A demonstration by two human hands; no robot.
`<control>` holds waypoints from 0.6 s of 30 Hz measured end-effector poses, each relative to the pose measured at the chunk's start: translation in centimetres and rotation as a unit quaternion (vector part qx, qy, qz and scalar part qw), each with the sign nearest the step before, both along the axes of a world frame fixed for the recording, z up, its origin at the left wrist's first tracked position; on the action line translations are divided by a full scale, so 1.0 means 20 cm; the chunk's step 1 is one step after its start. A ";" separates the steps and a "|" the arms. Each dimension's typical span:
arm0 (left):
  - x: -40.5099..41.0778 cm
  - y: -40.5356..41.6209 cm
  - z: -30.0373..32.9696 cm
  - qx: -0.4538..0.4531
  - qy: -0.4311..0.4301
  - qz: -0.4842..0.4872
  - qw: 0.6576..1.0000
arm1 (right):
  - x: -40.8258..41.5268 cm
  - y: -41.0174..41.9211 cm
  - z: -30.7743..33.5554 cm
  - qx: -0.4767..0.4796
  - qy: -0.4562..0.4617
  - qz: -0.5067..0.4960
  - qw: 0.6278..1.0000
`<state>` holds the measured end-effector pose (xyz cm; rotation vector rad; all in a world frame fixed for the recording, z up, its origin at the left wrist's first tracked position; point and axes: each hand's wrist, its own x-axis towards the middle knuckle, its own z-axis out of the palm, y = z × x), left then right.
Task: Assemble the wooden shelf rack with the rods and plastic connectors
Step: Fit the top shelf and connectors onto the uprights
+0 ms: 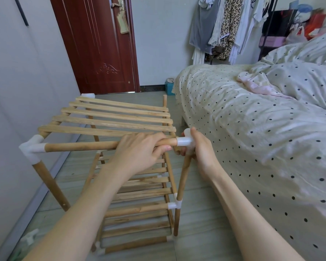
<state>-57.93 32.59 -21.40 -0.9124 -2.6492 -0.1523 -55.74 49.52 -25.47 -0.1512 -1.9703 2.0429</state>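
Gripping the front top rod (pixel 79 146) of the wooden shelf rack (pixel 119 117) on the floor by the bed (pixel 252 119), L hand (pixel 139 149) curls round it w/ R hand (pixel 199 147) clasping the white corner connector (pixel 183 141) at its end.

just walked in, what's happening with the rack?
A person is putting together a wooden shelf rack on the floor beside a bed. The left hand grips the front top rod near its right end. The right hand holds the white plastic connector at that corner, where the upright rod comes up from below. The front left corner connector is already fitted, and slatted shelves sit at the top and lower levels.
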 end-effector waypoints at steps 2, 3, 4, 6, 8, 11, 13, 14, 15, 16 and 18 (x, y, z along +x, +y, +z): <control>-0.02 -0.05 0.04 -0.001 -0.037 -0.021 0.999 | -0.02 0.02 0.04 -0.053 -0.032 0.028 0.998; -0.03 -0.08 0.05 -0.001 -0.061 -0.025 0.998 | -0.04 0.03 0.07 -0.091 -0.042 0.043 0.994; -0.04 -0.10 0.07 -0.002 -0.083 -0.026 0.996 | -0.07 0.03 0.10 -0.134 -0.047 0.059 0.988; -0.06 -0.13 0.09 -0.026 -0.106 -0.029 0.994 | -0.13 0.04 0.16 -0.217 -0.048 0.098 0.970; -0.07 -0.15 0.08 -0.062 -0.093 -0.027 0.993 | -0.17 0.03 0.20 -0.230 -0.051 0.147 0.961; -0.06 -0.15 0.06 -0.084 -0.026 -0.016 0.996 | -0.21 0.01 0.21 -0.144 -0.079 0.187 0.968; -0.05 -0.14 0.03 -0.075 0.011 -0.015 0.997 | -0.21 -0.01 0.20 -0.107 -0.091 0.175 0.974; -0.04 -0.14 0.02 -0.067 0.019 -0.021 0.997 | -0.21 -0.02 0.19 -0.096 -0.093 0.166 0.977; -0.04 -0.14 0.01 -0.064 0.020 -0.027 0.997 | -0.20 -0.04 0.19 -0.089 -0.096 0.159 0.979; -0.05 -0.14 0.01 -0.062 0.020 -0.032 0.997 | -0.20 -0.05 0.18 -0.087 -0.098 0.154 0.979; -0.05 -0.15 0.01 -0.053 0.028 -0.043 0.997 | -0.20 -0.08 0.18 -0.088 -0.103 0.146 0.980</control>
